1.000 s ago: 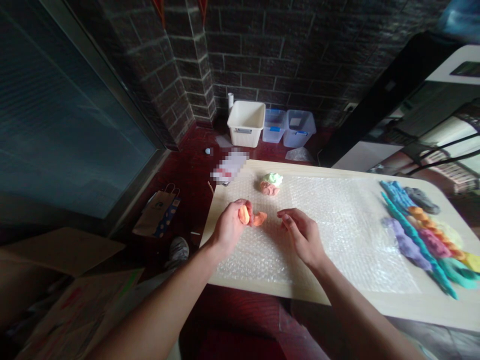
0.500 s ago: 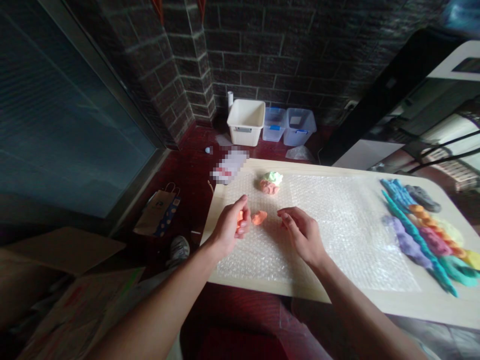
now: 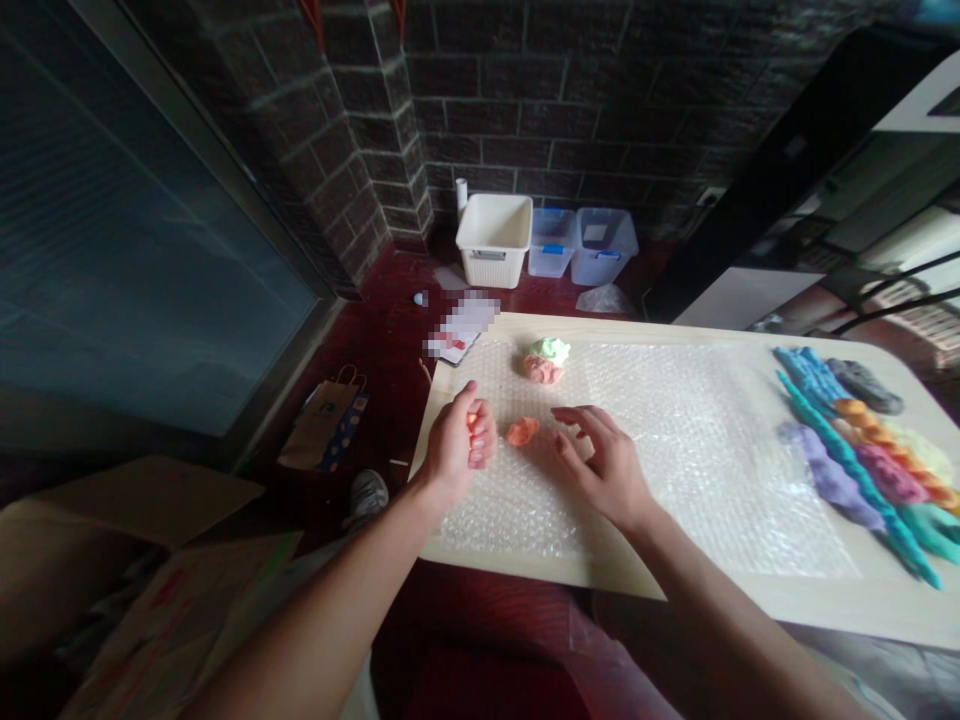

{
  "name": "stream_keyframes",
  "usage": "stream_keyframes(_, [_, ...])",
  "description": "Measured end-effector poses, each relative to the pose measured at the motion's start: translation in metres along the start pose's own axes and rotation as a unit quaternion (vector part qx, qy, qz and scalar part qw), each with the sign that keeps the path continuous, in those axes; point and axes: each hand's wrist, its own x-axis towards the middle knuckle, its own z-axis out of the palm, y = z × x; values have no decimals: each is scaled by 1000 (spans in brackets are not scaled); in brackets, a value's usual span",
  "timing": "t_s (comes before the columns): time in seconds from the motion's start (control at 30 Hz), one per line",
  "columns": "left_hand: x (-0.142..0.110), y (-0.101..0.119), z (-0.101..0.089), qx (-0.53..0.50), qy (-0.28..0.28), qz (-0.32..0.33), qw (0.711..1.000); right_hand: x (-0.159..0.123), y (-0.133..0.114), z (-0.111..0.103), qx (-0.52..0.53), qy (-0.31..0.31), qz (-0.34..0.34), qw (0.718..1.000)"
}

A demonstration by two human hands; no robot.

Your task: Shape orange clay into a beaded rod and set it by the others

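My left hand [image 3: 459,440] is closed around a piece of orange modelling clay [image 3: 472,422], only a bit of which shows between the fingers. On the bubble wrap [image 3: 660,420] between my hands lies a second orange clay lump [image 3: 523,431]. To its right, my right hand [image 3: 600,455] holds nothing, its thumb and fingers apart. Farther back on the same sheet sit a pale green clay lump [image 3: 553,349] and a salmon-pink clay lump [image 3: 542,369], touching each other.
Several coloured clay pieces, among them a teal strip [image 3: 855,475] and a purple lump [image 3: 832,475], lie at the table's right end. A paper bag [image 3: 322,425] and a cardboard box [image 3: 172,600] stand left. Behind the table are a white bin [image 3: 495,240] and clear boxes [image 3: 604,247].
My right thumb and fingers have spread from a pinch. My left hand stays closed on the orange clay and has turned slightly. The camera view has shifted a little.
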Motion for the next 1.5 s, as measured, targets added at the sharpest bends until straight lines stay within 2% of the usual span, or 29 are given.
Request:
stream_keyframes(0.07, [2,0,-2,0,2,6,1000,2,-2,5,-30,-18,-52,998])
stream_keyframes(0.17, [4,-1,-6,16,11,22,1000,7,-3,16,-52,-45,-90,994])
stream_keyframes(0.27, [7,-5,-11,71,8,36,997,13,-6,25,-56,-64,-97,992])
stream_keyframes(0.37, [8,-10,-16,172,22,67,983,17,-9,27,-36,-75,-99,992])
stream_keyframes(0.47, [7,-15,-18,256,39,124,958,18,-13,23,28,-46,-80,995])
stream_keyframes(0.57, [3,-16,-14,289,-13,150,945,16,-17,17,76,-8,-67,995])
stream_keyframes(0.7, [0,-17,-5,252,-112,105,955,13,-21,11,96,-4,-84,992])
stream_keyframes(0.77, [-1,-17,-3,241,-116,121,956,11,-20,8,109,-15,-84,990])
stream_keyframes(0.83, [-2,-16,-4,249,-93,157,951,8,-17,5,140,-37,-48,988])
stream_keyframes(0.93, [-8,-12,-4,311,-48,220,923,2,-14,1,213,-65,59,973])
stream_keyframes(1.0, [-14,-9,-3,354,-44,258,898,-1,-14,0,259,-73,100,958])
stream_keyframes(1.13, [-21,-6,0,400,-76,314,858,-3,-19,-2,319,-72,105,939])
stream_keyframes(1.3, [-18,-9,-3,438,-112,369,812,-1,-25,-6,367,-60,110,922])
stream_keyframes(1.5, [-14,-13,-6,451,-110,392,794,-2,-25,-9,386,-74,97,915])
